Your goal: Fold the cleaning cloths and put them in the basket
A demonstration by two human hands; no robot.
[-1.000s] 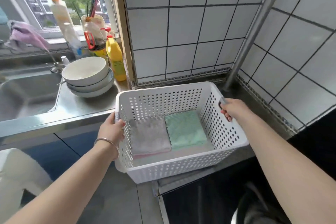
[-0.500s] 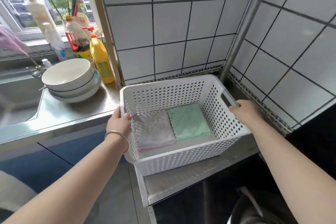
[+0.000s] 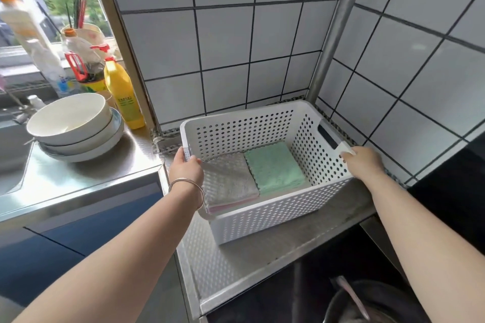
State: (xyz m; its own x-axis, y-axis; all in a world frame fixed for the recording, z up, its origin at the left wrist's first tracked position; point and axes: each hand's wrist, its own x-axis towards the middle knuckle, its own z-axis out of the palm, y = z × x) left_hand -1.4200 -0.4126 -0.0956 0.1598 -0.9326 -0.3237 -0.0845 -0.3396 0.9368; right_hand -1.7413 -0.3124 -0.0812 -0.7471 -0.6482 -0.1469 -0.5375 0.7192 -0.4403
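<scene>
A white perforated basket (image 3: 267,215) sits on a steel counter in the tiled corner. Inside it lie two folded cloths side by side: a grey cloth (image 3: 231,181) on the left, with a pink edge showing beneath it, and a green cloth (image 3: 275,168) on the right. My left hand (image 3: 185,168), with a bangle on its wrist, grips the basket's left rim. My right hand (image 3: 363,162) holds the right rim by the handle slot.
Stacked bowls (image 3: 70,126) stand on the steel worktop (image 3: 78,176) to the left, beside a yellow bottle (image 3: 123,94) and other bottles on the window sill. A steel pipe (image 3: 333,31) runs up the corner behind the basket. A dark pot (image 3: 372,304) sits at lower right.
The basket has moved away from me and to the right, deeper into the tiled corner, with both hands still on its rims.
</scene>
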